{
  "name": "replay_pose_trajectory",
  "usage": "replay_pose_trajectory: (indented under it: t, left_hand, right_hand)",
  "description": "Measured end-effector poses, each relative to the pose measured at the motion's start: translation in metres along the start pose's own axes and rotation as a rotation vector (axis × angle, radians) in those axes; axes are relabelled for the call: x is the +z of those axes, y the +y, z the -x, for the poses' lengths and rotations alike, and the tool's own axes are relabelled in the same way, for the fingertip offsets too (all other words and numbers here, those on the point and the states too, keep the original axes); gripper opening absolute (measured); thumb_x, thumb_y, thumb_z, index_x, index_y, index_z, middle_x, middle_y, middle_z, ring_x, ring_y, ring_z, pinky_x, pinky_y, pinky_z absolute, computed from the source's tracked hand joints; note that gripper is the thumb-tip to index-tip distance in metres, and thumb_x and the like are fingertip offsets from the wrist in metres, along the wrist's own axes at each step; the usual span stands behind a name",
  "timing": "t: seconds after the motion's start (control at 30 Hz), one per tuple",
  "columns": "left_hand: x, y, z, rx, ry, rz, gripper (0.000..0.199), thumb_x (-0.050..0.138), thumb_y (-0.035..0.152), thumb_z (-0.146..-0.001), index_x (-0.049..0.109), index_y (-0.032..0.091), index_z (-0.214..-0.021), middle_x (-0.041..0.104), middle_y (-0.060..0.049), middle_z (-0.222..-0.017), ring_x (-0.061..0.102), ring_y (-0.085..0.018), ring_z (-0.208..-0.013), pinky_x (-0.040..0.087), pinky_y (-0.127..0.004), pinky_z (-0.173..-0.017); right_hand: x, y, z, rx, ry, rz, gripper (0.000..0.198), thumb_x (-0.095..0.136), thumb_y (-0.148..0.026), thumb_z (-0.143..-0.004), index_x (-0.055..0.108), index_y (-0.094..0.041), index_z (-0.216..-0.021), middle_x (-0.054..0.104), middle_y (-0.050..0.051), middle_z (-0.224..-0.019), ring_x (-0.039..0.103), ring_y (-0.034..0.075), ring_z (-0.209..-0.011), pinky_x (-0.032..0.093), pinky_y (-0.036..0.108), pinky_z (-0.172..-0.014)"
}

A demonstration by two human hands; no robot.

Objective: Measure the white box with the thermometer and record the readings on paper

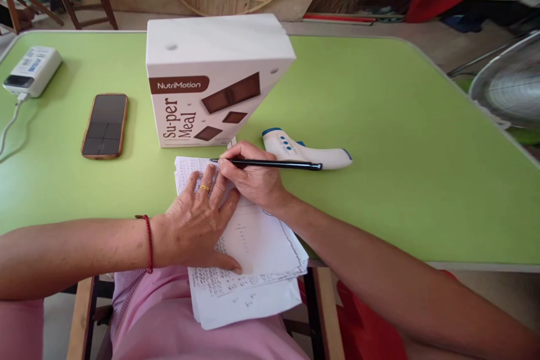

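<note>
We see the right hand (257, 177) closed on a slim glossy black pen (282, 165), gripped near its tip; the tip is at the far end of a stack of white handwritten paper sheets (264, 242). Whether it touches paper we cannot tell. We note the left hand (196, 214) open, spread flat on the stack and gripping nothing. The sheets lie across the near edge of a light-green table (405, 152), their near end overhanging it. Just beyond them we record an upright white-and-brown printed box (223, 81); beside the right hand, a white-and-blue pistol-shaped plastic device (333, 157). Left of the box we log a dark-screened smartphone in a brown case (105, 125).
</note>
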State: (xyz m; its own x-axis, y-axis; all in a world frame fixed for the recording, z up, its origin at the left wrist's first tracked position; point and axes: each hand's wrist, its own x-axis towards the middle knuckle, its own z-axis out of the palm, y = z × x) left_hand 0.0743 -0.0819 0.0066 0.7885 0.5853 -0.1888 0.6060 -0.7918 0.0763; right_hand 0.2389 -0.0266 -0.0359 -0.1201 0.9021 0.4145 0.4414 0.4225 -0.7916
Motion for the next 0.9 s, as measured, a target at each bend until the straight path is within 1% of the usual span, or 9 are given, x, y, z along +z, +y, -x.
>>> replay_pose_trajectory:
  t: [0.17,0.33,0.53,0.73,0.9]
  left_hand:
    - [-0.0026,0.0000,-0.0004,0.002,-0.031,-0.001,0.128,0.059,0.089,-0.075,0.027,-0.002,-0.159,0.017,-0.038,-0.162,0.022,-0.056,-0.150,0.027,-0.067,-0.118]
    - [-0.0022,-0.0001,-0.0012,0.000,-0.027,0.007,0.129,0.060,0.089,-0.073,0.027,-0.002,-0.159,0.018,-0.038,-0.162,0.023,-0.056,-0.150,0.027,-0.067,-0.118]
    - [-0.0023,0.0001,-0.0009,0.000,-0.039,0.004,0.128,0.060,0.088,-0.074,0.027,-0.002,-0.159,0.016,-0.039,-0.162,0.024,-0.058,-0.149,0.028,-0.068,-0.117]
    - [-0.0013,-0.0001,-0.0008,-0.002,-0.004,0.016,0.128,0.062,0.088,-0.073,0.029,-0.002,-0.158,0.020,-0.038,-0.161,0.026,-0.057,-0.148,0.029,-0.068,-0.116]
    - [-0.0020,-0.0004,-0.0007,0.000,-0.004,0.016,0.128,0.062,0.088,-0.073,0.030,-0.002,-0.158,0.021,-0.038,-0.161,0.026,-0.057,-0.148,0.029,-0.067,-0.116]
  right_hand:
    - [0.0004,-0.0001,-0.0001,-0.006,0.013,-0.015,0.011,0.061,-0.024,-0.080,0.057,-0.023,-0.070,0.061,-0.004,-0.061,0.054,0.012,-0.054,0.046,0.024,-0.053]
    - [0.0002,0.0003,0.0001,0.017,0.001,0.003,0.011,0.061,-0.026,-0.079,0.057,-0.023,-0.070,0.062,-0.003,-0.061,0.054,0.013,-0.055,0.047,0.025,-0.054]
    - [0.0006,-0.0007,-0.0005,-0.018,0.056,-0.004,0.011,0.061,-0.024,-0.080,0.057,-0.023,-0.070,0.061,-0.004,-0.059,0.053,0.012,-0.054,0.046,0.025,-0.054]
    - [0.0002,0.0000,-0.0009,-0.002,0.031,0.018,0.011,0.061,-0.024,-0.080,0.057,-0.023,-0.070,0.061,-0.004,-0.060,0.052,0.012,-0.054,0.046,0.025,-0.054]
    - [0.0003,0.0014,-0.0006,-0.010,0.030,0.014,0.011,0.061,-0.024,-0.080,0.057,-0.023,-0.069,0.061,-0.004,-0.060,0.052,0.012,-0.054,0.045,0.025,-0.054]
